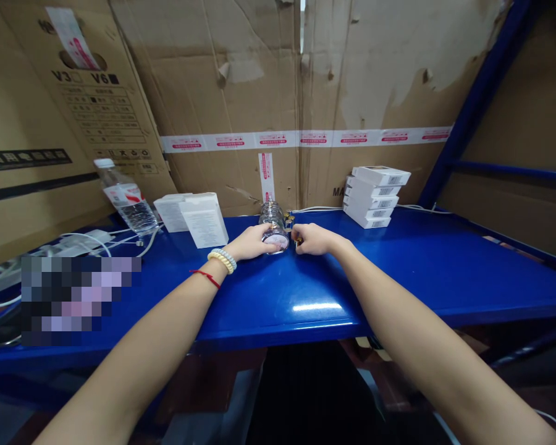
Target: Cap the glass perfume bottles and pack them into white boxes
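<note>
A clear, ribbed plastic container (271, 213) is in front of me, its pale round end towards me; I cannot tell whether it lies down or stands tilted. My left hand (252, 241) is closed on its near left side, with the thumb by the round end. Close by on the right, my right hand (311, 239) is closed on a small dark-and-gold piece (299, 241), mostly hidden by the fingers. Several small gold-topped pieces (289, 220) stand just behind that hand, beside the container. What kind of pieces they are is too small to tell.
A stack of white boxes (373, 201) stands at the back right. Two white boxes (204, 220) and a tilted water bottle (128, 201) are on the left, with white cables and a power strip (81, 242). Cardboard (231, 80) backs the blue table (412, 266); a blue post (472, 105) rises on the right.
</note>
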`<state>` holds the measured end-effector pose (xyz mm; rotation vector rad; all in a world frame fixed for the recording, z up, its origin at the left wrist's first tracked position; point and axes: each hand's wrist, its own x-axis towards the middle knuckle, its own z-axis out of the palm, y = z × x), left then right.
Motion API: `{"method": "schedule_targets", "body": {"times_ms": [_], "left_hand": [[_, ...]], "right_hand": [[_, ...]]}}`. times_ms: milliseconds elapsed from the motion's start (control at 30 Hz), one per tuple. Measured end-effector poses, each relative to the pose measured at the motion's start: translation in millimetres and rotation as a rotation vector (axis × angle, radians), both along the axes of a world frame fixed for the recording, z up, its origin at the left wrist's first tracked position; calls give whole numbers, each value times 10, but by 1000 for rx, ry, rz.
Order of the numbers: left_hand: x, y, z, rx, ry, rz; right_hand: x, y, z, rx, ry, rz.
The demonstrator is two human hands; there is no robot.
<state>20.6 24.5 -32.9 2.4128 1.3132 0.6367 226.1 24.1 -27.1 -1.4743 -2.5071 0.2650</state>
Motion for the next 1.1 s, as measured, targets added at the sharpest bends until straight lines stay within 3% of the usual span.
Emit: {"method": "schedule_targets", "body": {"times_ms": [300,433,567,767,933,1100], "left_hand": [[1,-4,2,-8,-13,-10],[-50,-6,48,-58,-15,-60],[-105,1,75,-147,-20,-86],[-103,-17,84,-122,0,-82],[-97,-20,88,-106,31,-74],[-111,-2,84,-111,45,-85]], "right_hand": [[24,15,11,20,-23,36],[97,39,76,25,131,32],[214,91,95,60,251,-71],[271,114,22,-16,-51,-188],[194,-13,130,235,20,-32],[19,-180,215,34,-15,93]]}}
